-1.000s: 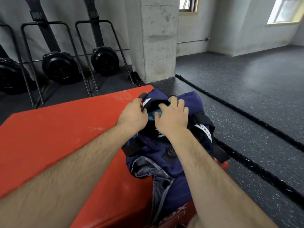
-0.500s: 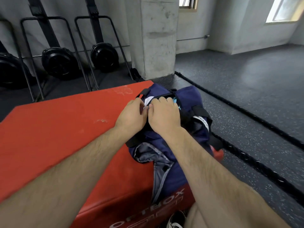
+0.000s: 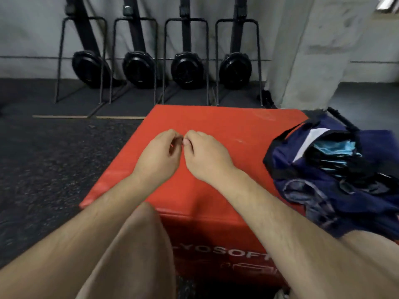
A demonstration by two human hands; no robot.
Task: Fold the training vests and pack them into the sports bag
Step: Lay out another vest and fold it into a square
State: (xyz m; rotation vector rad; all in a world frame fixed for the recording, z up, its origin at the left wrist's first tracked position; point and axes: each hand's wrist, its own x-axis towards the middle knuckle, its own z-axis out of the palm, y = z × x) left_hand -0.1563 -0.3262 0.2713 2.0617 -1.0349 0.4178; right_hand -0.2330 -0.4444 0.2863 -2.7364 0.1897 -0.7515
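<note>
Pulling off navy fabric sports bag (image 3: 336,203), teal vests (image 3: 336,147) inside.
Left hand (image 3: 159,152) + right hand (image 3: 207,154) curling empty, left of bag; packing prob done.

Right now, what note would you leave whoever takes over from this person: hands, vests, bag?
Left hand and right hand: fingers curled, fingertips meeting above the red padded box, nothing visibly held.
Navy fabric sports bag: on the box's right side, mouth open.
Light blue training vests: inside the bag.
Done: vests packed; none loose in view.
Left: probably closing the bag.
</note>
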